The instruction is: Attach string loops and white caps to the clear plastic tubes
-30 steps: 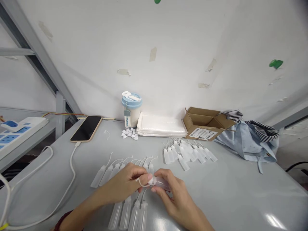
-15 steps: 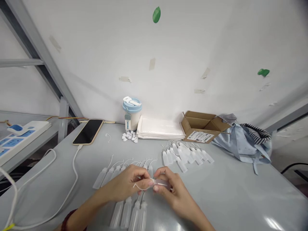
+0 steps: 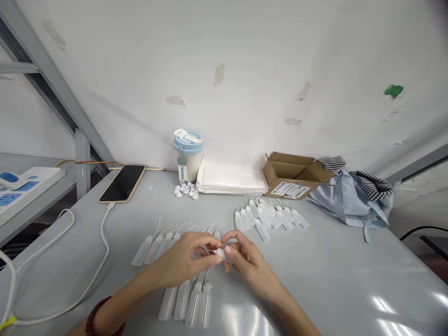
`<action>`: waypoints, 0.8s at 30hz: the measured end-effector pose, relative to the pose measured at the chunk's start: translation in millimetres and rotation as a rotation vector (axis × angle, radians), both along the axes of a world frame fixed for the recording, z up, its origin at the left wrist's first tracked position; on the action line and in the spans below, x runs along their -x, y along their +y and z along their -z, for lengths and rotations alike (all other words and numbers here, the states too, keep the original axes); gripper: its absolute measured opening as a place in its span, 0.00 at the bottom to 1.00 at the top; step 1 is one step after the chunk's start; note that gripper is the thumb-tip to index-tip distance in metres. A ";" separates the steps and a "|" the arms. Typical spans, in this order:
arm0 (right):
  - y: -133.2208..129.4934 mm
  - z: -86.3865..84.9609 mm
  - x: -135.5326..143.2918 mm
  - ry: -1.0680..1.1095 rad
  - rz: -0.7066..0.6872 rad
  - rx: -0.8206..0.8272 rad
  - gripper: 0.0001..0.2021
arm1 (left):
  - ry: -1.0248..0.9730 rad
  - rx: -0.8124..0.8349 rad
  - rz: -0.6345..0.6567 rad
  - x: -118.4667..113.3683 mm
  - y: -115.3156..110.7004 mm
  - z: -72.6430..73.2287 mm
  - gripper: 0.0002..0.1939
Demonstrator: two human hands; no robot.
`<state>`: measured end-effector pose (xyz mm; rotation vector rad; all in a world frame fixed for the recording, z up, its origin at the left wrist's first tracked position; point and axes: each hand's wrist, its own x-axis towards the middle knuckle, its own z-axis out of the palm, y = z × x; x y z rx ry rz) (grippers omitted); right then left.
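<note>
In front of me, my left hand (image 3: pixel 189 256) and my right hand (image 3: pixel 250 263) meet over the table, both closed on one small plastic squeeze bottle (image 3: pixel 220 253). Its white cap end shows between the fingertips; most of the body is hidden by my fingers. My left fingers pinch the cap end, while my right thumb and fingers grip the other side. Beneath and behind my left hand lie a row of translucent bottles with thin white tubes (image 3: pixel 143 250) and a nearer row of clear bottles (image 3: pixel 193 305), partly covered by the hand.
More tubed bottles (image 3: pixel 268 214) lie in a heap behind my right hand. Along the wall stand a lidded cup (image 3: pixel 191 161), small white pieces (image 3: pixel 186 189), stacked white packets (image 3: pixel 233 179), an open cardboard box (image 3: pixel 290 179) and a blue bag (image 3: pixel 350 198). A charging phone (image 3: pixel 123 183) lies left.
The held bottle has turned, so its body and curved tube, visible before, are now mostly hidden by my fingers. My view has shifted slightly down and right.
</note>
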<state>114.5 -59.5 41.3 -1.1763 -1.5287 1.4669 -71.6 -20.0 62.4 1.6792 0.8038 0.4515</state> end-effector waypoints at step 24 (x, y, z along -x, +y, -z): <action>-0.7 7.0 4.6 -0.090 0.172 -0.002 0.15 | 0.162 -0.212 -0.094 -7.9 -14.4 10.1 0.11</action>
